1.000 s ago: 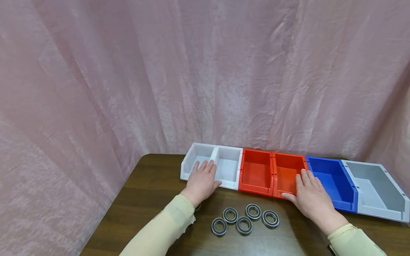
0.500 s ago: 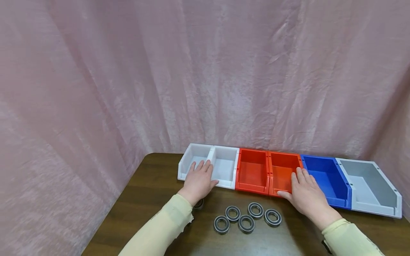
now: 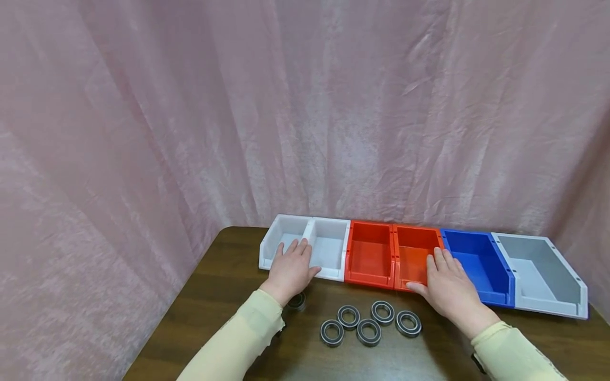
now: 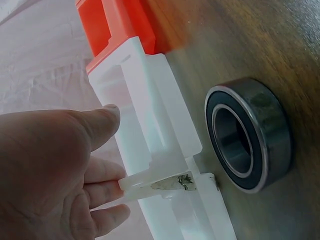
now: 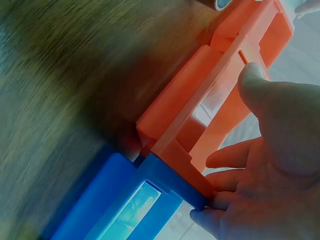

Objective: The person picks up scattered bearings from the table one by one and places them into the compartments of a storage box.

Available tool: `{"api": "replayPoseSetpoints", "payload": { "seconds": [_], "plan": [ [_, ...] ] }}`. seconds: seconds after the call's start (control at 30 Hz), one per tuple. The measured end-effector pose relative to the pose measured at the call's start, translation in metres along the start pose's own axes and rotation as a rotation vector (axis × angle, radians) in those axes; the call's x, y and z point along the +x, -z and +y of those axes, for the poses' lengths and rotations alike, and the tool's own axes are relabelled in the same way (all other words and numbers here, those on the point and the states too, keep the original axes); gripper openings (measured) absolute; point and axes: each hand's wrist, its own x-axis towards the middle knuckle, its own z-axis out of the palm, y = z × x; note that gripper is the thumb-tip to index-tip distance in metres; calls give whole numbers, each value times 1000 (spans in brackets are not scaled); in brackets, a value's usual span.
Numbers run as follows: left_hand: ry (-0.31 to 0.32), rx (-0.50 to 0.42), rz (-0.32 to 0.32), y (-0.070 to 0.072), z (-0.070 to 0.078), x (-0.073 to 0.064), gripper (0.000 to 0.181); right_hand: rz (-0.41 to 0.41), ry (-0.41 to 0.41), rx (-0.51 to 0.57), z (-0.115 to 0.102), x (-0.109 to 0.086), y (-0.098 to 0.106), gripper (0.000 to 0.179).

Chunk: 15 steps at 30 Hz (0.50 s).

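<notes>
My left hand lies over the divider between two white bins, fingers extended. In the left wrist view its fingertips are at that divider. My right hand reaches over the right-hand red bin, beside the blue bin, fingers stretched out. The right wrist view has its fingers at the corner where red and blue bins meet. Neither hand grips anything. A ball bearing sits on the table near the left wrist, partly hidden by it in the head view.
Several more bearings lie flat in front of the bins. Another red bin stands mid-row, and a grey bin ends the row at right. A pink curtain hangs behind the brown table.
The whole row of bins has slid left along the table, and both hands have moved left with it. The bearings keep their places on the table; the head view has shifted slightly.
</notes>
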Motion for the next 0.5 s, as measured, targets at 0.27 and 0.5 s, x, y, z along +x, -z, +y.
{"api": "replayPoseSetpoints", "payload": {
  "seconds": [0.27,0.5],
  "plan": [
    [48,0,-16,3,-6,-6,66,-4,27,15,-9,4,-1,90],
    [76,-9,-16,3,-11,-12,65,10,49,21,-16,6,-4,90]
  ]
}}
